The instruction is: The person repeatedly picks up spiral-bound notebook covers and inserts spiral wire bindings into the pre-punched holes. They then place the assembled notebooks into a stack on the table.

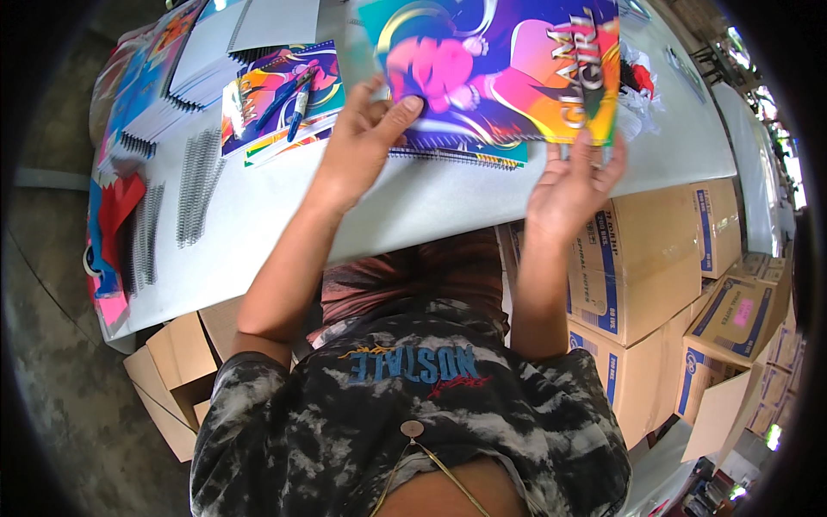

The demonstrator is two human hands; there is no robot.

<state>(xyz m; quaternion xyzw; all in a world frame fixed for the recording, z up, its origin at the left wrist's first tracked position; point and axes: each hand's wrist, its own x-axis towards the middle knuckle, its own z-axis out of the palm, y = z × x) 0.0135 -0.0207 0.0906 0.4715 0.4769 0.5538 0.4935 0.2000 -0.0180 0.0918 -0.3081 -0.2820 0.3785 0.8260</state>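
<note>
A colourful spiral notebook (508,69) with a purple, pink and orange cover is held up over the table in both hands. My left hand (366,129) grips its near left corner, thumb on top of the cover. At the near right corner my right hand (581,177) pinches the edge between thumb and fingers. Beneath it, the wire-bound edge of another notebook (495,158) shows; the rest of that one is hidden. Left of my left hand lie smaller printed covers (245,112) with two pens (298,116) on top.
Stacks of spiral notebooks (202,60) stand at the table's far left. Loose wire coils (200,185) and red and blue scraps (116,211) lie nearer. Cardboard boxes (650,258) are piled at right, and an opened box (181,353) sits below left. Clear plastic (637,103) lies at far right.
</note>
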